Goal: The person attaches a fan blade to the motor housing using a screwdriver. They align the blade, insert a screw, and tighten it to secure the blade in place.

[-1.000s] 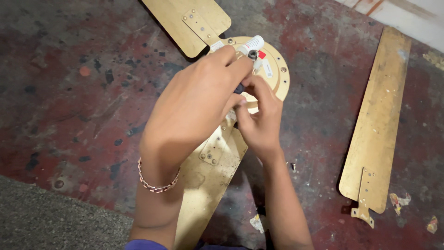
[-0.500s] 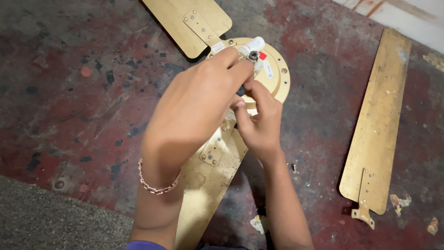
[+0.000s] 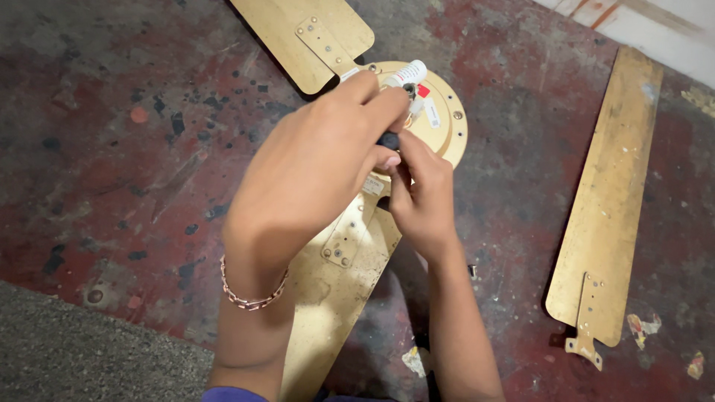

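The left hand [image 3: 316,167] is curled over the gold fan hub [image 3: 436,119] on the floor [image 3: 112,149], its grip pinching a small dark part [image 3: 389,140]. The right hand [image 3: 421,197] is pinched on that part from below. 1 loose blade [image 3: 607,201] is seen well apart at right.

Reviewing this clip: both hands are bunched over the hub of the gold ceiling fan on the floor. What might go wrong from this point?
1. The left hand covers the small dark part pinched by the right hand, so the work is half hidden; a slip could go unnoticed.
2. Wires sit right at the fingertips on the fan hub and might be snagged.
3. A tiny loose piece lies on the mottled floor, easy to lose.
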